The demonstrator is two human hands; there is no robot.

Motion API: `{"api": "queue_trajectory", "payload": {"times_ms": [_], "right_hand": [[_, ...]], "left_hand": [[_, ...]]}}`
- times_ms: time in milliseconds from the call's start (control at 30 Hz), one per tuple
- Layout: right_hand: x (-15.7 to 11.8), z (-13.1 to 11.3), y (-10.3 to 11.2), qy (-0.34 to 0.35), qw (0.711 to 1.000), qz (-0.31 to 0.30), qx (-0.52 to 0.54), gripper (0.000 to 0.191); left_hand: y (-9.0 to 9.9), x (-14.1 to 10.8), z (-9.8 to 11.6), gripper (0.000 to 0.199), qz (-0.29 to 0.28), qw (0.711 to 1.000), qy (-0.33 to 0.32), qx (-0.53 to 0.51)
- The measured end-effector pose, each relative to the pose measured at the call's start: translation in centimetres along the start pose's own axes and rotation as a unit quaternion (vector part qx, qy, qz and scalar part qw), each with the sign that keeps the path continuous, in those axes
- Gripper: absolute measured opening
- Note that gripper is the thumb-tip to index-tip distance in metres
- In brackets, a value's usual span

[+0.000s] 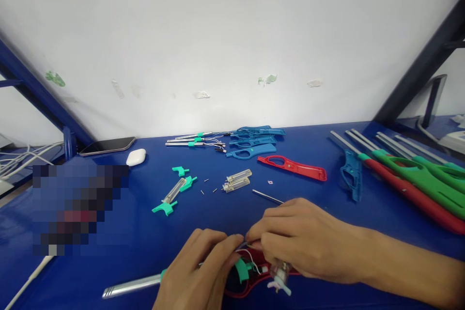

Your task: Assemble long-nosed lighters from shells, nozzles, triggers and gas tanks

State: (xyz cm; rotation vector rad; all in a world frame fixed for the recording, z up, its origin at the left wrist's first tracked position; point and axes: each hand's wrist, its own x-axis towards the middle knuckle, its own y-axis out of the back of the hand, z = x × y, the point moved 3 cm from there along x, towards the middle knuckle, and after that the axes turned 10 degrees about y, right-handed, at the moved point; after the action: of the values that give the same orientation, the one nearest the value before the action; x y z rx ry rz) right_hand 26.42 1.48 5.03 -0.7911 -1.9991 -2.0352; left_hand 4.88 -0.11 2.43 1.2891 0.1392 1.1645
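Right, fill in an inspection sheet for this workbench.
Surface: blue tabletop, with small metal pins lying loose.
Work in hand: red handle shell with green trigger and white wire; metal tube projecting leftward past the left hand.
Clutter: blue handle shells, clear plastic tanks, long-barrelled lighters, phone, white earbud case.
Hands: left hand and right hand both at the red handle shell; what their fingertips pinch is hidden.
Cables: white cable running into a pixelated patch; tangled white cords at far left.
Surroundings: white wall with peeling marks; slanting metal posts either side.
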Motion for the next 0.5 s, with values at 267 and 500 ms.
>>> {"api": "queue_trajectory", "payload": {"times_ms": [267,500], "right_hand": [[-0.2,-0.3,-0.2,-0.018,0.998,0.022,0.055,0.021],[0.0,-0.4,1.9,-0.195,0.972,-0.064,0.115,0.026]], "left_hand": [[-0.2,1.0,0.8,0.028,-0.009,1.000,-0.010,0.023],[-0.3,1.3,1.0,0.028,-0.007,0.999,-0.022,0.031]]}}
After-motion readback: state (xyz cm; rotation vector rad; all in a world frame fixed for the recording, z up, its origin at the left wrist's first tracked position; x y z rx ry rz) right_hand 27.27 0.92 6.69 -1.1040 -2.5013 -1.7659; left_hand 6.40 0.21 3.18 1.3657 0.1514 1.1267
